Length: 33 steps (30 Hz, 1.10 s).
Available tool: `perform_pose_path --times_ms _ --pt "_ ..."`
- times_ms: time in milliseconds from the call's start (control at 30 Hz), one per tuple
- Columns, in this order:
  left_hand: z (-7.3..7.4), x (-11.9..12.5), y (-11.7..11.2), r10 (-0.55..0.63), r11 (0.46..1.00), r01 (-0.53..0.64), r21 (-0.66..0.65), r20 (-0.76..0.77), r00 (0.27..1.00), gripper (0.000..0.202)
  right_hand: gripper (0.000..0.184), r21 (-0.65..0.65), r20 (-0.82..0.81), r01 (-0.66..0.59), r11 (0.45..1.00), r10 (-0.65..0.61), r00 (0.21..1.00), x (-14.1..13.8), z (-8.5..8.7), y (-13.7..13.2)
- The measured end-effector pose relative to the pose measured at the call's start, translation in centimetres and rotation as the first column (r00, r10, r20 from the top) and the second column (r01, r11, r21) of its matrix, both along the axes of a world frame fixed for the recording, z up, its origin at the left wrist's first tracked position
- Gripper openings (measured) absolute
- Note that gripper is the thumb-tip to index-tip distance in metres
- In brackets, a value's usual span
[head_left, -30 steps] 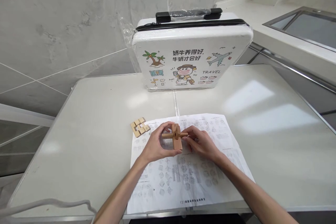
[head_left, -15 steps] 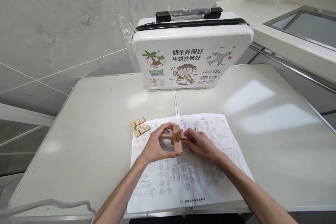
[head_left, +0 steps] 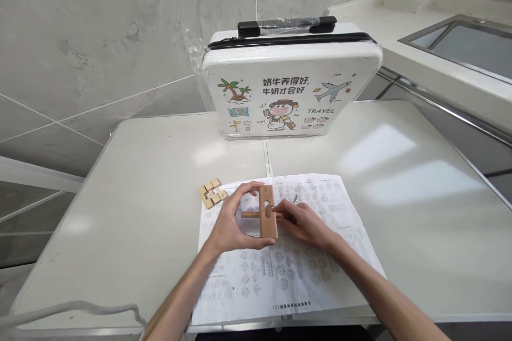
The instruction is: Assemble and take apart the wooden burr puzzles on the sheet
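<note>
A flat wooden puzzle block with a rounded cut-out through its middle is held above the printed sheet. My left hand grips it by its two ends, thumb at the near end and fingers at the far end. A thin wooden rod sticks out of the block to the left, inside the curve of that hand. On the block's right side, my right hand has its fingers closed around a small wooden piece, mostly hidden by the fingers. Whether that piece and the rod are one part, I cannot tell.
Under my hands lies a creased paper sheet printed with small diagrams. Several pale wooden pieces lie together at its upper left corner. A plastic-wrapped white suitcase stands at the table's back. A grey cable crosses the near left corner.
The block has turned, so its cut-out now shows. The wooden piece that stood across its front has shifted and is mostly out of sight. Both hands keep their grip.
</note>
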<state>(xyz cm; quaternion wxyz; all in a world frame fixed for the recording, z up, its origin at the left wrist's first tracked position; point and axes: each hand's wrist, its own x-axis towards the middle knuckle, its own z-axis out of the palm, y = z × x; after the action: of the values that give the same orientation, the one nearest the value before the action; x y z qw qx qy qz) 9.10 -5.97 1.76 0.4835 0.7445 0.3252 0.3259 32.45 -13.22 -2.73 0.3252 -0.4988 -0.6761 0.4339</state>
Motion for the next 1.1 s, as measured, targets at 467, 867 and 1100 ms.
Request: perform_pose_path --times_ms 467,867,1100 --pt "-1.4 -4.1 4.5 0.382 0.885 -0.188 0.426 -0.433 0.817 0.079 0.005 -0.024 -0.077 0.197 0.98 -0.198 0.977 0.8 1.0 0.4" --pt "-2.1 -4.7 4.8 0.368 0.894 -0.122 0.432 -0.549 0.751 0.076 0.005 0.014 -0.079 0.198 0.98 -0.196 0.977 0.8 0.8 0.5" --pt "-2.1 -4.7 4.8 0.384 0.893 -0.133 0.429 -0.574 0.723 0.069 0.006 -0.017 -0.116 0.189 0.982 -0.19 0.975 0.8 0.9 0.5"
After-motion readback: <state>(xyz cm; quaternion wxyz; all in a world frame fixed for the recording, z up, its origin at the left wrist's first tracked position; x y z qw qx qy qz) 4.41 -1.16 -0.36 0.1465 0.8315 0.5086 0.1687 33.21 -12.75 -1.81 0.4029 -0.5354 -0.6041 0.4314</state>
